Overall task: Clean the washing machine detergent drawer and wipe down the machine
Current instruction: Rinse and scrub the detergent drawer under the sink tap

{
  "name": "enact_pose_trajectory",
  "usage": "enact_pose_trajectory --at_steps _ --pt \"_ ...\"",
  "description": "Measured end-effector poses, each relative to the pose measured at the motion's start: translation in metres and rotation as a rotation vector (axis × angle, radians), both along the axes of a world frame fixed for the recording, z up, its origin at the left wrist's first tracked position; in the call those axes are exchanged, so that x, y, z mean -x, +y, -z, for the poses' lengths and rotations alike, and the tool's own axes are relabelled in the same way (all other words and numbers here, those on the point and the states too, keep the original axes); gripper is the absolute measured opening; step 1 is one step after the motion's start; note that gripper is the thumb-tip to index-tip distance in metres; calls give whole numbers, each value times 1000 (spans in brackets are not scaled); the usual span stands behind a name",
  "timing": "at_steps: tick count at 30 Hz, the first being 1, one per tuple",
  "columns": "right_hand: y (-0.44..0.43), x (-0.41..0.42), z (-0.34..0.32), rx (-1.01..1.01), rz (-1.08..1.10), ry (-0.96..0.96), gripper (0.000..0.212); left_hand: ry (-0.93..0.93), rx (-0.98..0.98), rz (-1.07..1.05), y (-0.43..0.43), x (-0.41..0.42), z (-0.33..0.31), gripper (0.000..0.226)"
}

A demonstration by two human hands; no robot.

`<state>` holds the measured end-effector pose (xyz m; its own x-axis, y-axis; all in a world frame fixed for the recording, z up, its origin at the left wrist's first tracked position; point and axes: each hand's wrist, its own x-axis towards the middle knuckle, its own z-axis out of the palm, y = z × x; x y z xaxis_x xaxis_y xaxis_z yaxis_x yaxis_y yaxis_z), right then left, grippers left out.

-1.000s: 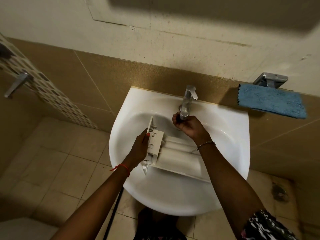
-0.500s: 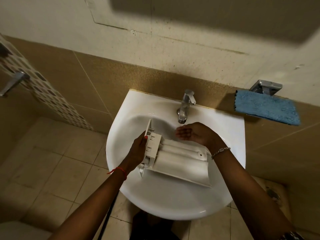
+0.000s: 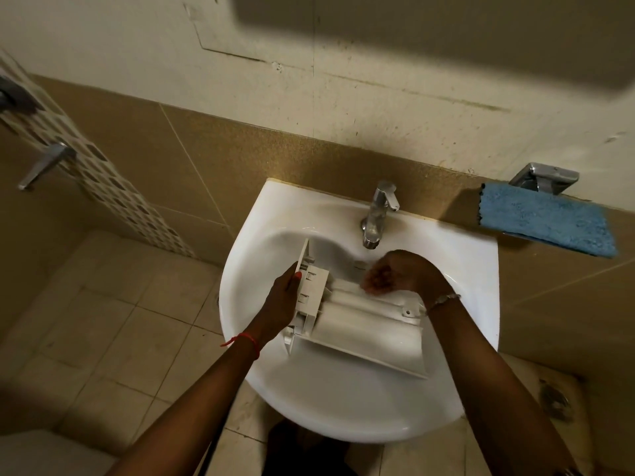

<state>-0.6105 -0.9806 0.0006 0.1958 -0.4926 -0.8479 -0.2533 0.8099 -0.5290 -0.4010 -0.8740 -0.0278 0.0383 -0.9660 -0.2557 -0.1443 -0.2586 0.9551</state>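
A white plastic detergent drawer [image 3: 360, 328] lies upside down across the bowl of a white wall sink [image 3: 343, 407]. My left hand [image 3: 283, 300] grips the drawer's front panel at its left end. My right hand [image 3: 395, 273] hovers over the drawer's far edge below the chrome tap [image 3: 378, 214], fingers loosely curled with their tips at the plastic; it is slightly blurred. I see no water stream from the tap.
A blue microfibre cloth [image 3: 546, 223] hangs over a chrome holder [image 3: 543, 178] on the tiled wall to the right of the sink. A metal lever handle [image 3: 44, 164] sticks out of the patterned wall at far left. Beige floor tiles lie below.
My right hand has left the tap spout and dropped to the drawer's far edge. My left hand has kept its grip on the drawer front.
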Motion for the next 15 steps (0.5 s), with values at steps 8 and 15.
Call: enact_pose_trajectory --at_steps 8,15 --pt "-5 24 -13 215 186 -143 29 35 -5 -3 -1 -1 4 35" --pt "-7 -18 14 -32 583 -695 17 80 -15 -80 1 -1 2 31"
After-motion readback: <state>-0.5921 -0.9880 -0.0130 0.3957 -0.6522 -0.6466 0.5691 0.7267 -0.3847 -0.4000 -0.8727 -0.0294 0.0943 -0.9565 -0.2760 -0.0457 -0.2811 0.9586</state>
